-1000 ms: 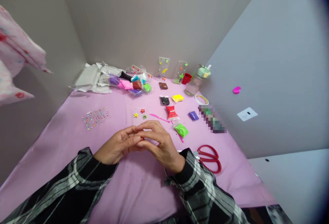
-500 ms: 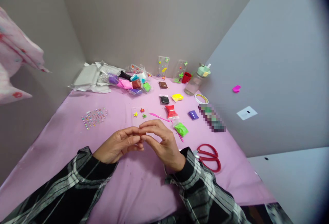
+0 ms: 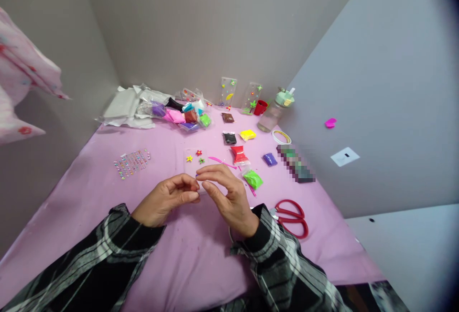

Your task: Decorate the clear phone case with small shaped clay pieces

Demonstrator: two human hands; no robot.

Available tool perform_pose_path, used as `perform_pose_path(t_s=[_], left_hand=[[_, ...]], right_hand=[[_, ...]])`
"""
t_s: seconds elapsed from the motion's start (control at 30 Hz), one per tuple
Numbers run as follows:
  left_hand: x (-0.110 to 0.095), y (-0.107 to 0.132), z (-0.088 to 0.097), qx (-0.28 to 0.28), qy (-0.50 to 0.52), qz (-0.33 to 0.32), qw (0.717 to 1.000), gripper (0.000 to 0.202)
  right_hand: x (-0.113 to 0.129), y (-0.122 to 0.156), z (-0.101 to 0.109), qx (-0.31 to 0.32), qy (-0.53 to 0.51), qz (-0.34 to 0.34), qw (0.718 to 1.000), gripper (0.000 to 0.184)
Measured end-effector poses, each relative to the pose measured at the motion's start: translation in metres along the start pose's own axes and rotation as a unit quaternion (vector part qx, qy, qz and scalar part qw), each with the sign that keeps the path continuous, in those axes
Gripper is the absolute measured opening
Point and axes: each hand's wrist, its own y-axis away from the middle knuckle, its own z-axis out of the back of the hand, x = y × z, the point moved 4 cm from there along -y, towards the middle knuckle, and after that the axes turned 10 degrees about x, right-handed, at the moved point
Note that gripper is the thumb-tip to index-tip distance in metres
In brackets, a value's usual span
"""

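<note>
My left hand and my right hand meet over the pink table cover. Their fingertips are pinched together at the near end of a clear phone case that carries small red, yellow and green clay flowers. Whatever sits between the fingertips is too small to make out. A pink plastic tool lies just beyond my right hand. Small bags of red clay and green clay lie to the right of it.
Red scissors lie by my right sleeve. A sheet of gem stickers is at the left. Several clay bags, decorated cases, a red cup and a bottle stand at the back wall.
Both hands have shifted slightly forward toward the clear case. My right fingers have lifted and spread off the left hand, leaving only the fingertips pinched together.
</note>
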Motion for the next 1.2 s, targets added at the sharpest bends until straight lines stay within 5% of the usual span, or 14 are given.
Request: perform_pose_path(t_s=[1.2], left_hand=[[-0.010,0.002,-0.001,-0.058,-0.019,-0.021,0.998,0.041]], right_hand=[[-0.002,0.002,-0.001,0.003,-0.015,-0.026,1.000,0.015]])
